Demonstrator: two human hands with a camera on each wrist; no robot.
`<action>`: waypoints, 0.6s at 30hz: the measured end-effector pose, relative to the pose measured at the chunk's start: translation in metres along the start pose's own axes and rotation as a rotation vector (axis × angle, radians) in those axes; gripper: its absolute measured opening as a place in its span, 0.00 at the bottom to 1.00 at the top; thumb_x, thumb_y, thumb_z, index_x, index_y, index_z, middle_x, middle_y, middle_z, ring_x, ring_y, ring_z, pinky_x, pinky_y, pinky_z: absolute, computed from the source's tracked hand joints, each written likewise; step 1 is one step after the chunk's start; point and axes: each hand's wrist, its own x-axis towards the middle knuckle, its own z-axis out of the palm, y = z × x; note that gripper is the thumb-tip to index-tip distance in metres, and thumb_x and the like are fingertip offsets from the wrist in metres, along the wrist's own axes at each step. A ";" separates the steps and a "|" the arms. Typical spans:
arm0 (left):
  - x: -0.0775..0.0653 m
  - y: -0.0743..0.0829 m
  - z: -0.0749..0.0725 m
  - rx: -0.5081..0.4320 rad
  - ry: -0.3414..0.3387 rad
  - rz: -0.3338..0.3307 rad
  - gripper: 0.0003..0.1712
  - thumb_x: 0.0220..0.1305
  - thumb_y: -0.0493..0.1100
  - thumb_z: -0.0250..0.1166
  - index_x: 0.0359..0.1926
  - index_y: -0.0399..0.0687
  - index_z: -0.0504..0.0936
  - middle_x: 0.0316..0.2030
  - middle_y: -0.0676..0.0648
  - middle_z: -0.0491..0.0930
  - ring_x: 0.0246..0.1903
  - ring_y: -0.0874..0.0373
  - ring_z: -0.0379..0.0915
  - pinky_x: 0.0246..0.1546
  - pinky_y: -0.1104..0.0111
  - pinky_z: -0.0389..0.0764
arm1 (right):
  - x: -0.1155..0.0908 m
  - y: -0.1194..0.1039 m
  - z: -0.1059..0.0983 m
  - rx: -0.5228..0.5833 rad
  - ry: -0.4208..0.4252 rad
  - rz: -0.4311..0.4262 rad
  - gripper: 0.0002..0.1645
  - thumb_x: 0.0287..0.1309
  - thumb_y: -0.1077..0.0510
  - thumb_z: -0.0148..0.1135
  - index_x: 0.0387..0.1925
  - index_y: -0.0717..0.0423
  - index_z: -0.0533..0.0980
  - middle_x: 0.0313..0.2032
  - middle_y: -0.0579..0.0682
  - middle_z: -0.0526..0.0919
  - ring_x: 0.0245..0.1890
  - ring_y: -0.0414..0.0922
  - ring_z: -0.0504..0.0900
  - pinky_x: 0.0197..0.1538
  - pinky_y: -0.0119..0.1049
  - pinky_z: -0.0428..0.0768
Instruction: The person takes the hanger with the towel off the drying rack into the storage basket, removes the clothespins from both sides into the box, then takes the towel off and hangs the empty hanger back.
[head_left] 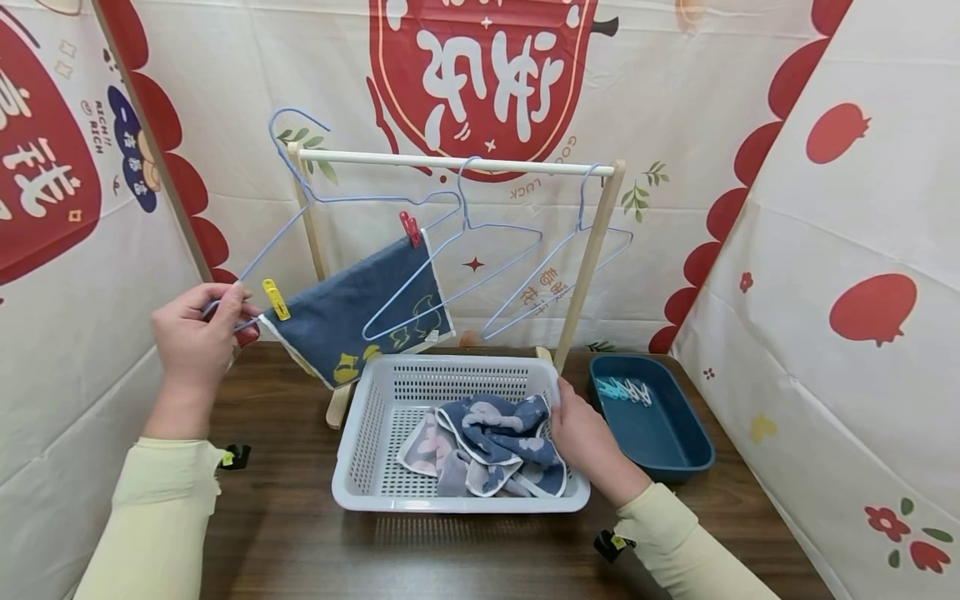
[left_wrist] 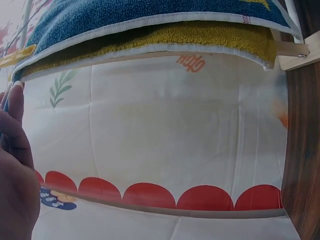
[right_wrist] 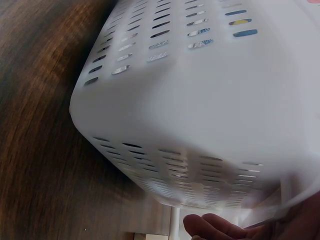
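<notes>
My left hand grips the lower left corner of a blue wire clothes hanger. A dark blue towel with yellow figures hangs from it, held by a yellow clothespin and a red clothespin. The hanger tilts, and its hook rises above the left end of the white rail. In the left wrist view the towel's yellow underside shows. My right hand holds the right rim of a white perforated basket. Inside lies a crumpled blue and lilac cloth.
Two bare blue hangers, a middle one and a right one, hang on the rail of the wooden rack. A dark teal tray with several clothespins stands right of the basket. Printed cloth walls surround the brown table.
</notes>
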 end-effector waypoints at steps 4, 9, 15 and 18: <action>0.000 0.001 -0.007 -0.046 0.027 -0.034 0.14 0.76 0.39 0.73 0.46 0.26 0.90 0.30 0.57 0.90 0.26 0.64 0.88 0.33 0.76 0.85 | 0.000 0.001 0.000 0.003 -0.001 0.002 0.37 0.86 0.57 0.50 0.84 0.69 0.54 0.71 0.72 0.76 0.65 0.67 0.82 0.64 0.66 0.81; 0.002 0.001 -0.015 -0.207 0.038 -0.038 0.15 0.73 0.35 0.74 0.42 0.20 0.88 0.28 0.47 0.90 0.22 0.62 0.87 0.27 0.74 0.85 | 0.001 0.002 0.001 0.010 -0.002 0.001 0.37 0.85 0.57 0.51 0.84 0.68 0.55 0.71 0.72 0.77 0.65 0.67 0.83 0.64 0.66 0.81; 0.001 0.001 -0.027 -0.259 0.048 -0.098 0.15 0.73 0.35 0.74 0.43 0.19 0.88 0.29 0.45 0.90 0.22 0.60 0.87 0.26 0.76 0.83 | 0.001 0.002 0.001 0.019 -0.002 0.001 0.37 0.85 0.57 0.51 0.84 0.68 0.55 0.71 0.72 0.76 0.66 0.67 0.82 0.64 0.66 0.81; 0.000 0.001 -0.029 -0.336 0.039 -0.118 0.14 0.73 0.33 0.74 0.43 0.19 0.87 0.30 0.41 0.90 0.21 0.57 0.86 0.25 0.76 0.83 | 0.001 0.003 0.001 0.026 0.001 0.002 0.37 0.86 0.56 0.51 0.85 0.68 0.54 0.72 0.72 0.76 0.66 0.67 0.82 0.64 0.66 0.81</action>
